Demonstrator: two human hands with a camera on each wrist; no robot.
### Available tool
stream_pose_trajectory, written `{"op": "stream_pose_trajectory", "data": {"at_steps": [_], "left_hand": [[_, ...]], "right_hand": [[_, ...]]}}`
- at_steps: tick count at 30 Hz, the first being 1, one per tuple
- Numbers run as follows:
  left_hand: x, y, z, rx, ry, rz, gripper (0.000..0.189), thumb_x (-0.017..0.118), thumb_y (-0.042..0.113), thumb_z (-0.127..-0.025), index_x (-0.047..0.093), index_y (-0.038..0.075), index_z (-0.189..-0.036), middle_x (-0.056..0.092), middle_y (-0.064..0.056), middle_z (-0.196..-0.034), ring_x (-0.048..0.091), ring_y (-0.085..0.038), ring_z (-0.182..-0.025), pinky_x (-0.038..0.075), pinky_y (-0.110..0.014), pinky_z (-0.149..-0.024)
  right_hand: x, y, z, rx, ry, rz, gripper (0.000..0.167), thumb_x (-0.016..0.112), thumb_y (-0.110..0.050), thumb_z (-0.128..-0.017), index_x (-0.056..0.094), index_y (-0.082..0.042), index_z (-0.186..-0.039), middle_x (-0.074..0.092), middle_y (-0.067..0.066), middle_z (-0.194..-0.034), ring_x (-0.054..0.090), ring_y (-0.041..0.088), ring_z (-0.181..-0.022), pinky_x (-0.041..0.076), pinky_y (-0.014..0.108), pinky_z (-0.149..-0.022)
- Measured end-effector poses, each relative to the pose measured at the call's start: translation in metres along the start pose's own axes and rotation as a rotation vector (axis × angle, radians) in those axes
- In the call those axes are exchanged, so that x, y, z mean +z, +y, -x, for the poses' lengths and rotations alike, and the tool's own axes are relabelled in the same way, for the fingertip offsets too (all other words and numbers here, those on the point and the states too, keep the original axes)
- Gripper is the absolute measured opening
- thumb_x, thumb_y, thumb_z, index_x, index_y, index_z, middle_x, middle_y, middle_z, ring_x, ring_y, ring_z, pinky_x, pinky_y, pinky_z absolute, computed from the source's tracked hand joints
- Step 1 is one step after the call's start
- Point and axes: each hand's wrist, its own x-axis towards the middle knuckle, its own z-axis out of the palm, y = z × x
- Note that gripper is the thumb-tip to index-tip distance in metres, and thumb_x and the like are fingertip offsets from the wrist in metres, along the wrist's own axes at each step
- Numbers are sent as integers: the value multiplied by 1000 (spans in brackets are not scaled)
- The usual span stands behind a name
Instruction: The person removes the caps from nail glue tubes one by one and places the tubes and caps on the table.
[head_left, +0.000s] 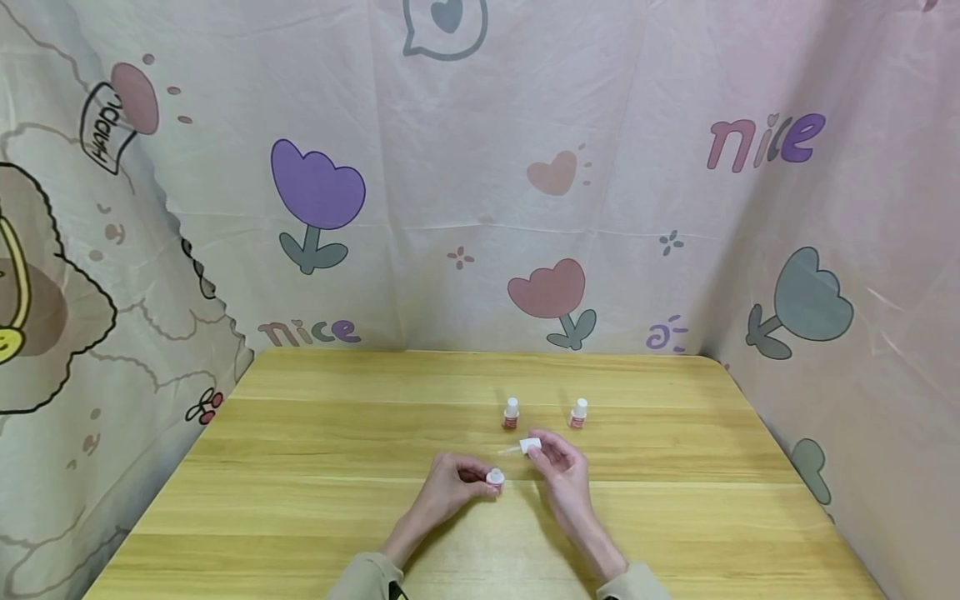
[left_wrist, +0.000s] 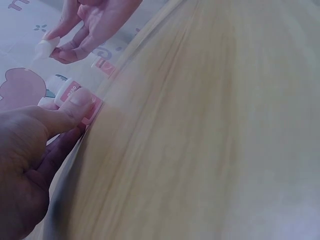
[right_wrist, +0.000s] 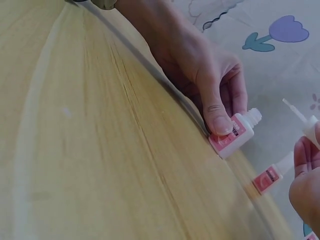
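My left hand (head_left: 450, 487) pinches a small white bottle (right_wrist: 237, 136) with a pink label between thumb and fingers. The bottle stands upright at the tabletop, its threaded neck (right_wrist: 253, 116) uncapped. To its right and slightly farther back, my right hand (head_left: 562, 471) holds a white brush cap (head_left: 530, 445) by thumb and fingertips. A thin pale brush (right_wrist: 295, 110) sticks out of the cap toward the left, apart from the bottle. In the left wrist view, the thumb lies across the label of the held bottle (left_wrist: 67, 94).
Two more small bottles with white caps stand upright farther back on the wooden table (head_left: 337, 433): one bottle (head_left: 511, 415) behind the brush cap, another bottle (head_left: 578, 414) to its right. A printed curtain (head_left: 450, 167) hangs behind the table and along both sides.
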Motion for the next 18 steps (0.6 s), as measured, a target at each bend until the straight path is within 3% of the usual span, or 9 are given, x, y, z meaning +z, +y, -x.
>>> {"op": "stream_pose_trajectory", "data": {"at_steps": [6,13,18], "left_hand": [[-4,-1,4,-29,42,-9,18,87,8,-73,79,7,-90,79,-12,-87,71,-7,-75,58,-19,-70],[-8,-2,7,-47,81,-7,19,88,8,-73,79,7,-90,79,-12,-87,69,-4,-75,58,-19,-70],[-12,-2,10,-74,97,-17,19,88,7,-73,79,6,-90,79,-12,-87,69,-3,-75,58,-19,-70]], "right_hand": [[-1,-1,-1,101,-6,-17,25,65,6,-90,63,9,-115,72,-6,-97,69,6,-86,58,21,-86],[-4,2,-1,165,-109,-62,18,65,6,-90,71,-6,-103,75,-1,-99,72,10,-90,58,24,-90],[-6,1,-3,209,-171,-97,19,65,5,-91,70,-8,-104,77,0,-100,73,11,-91,58,24,-91]]}}
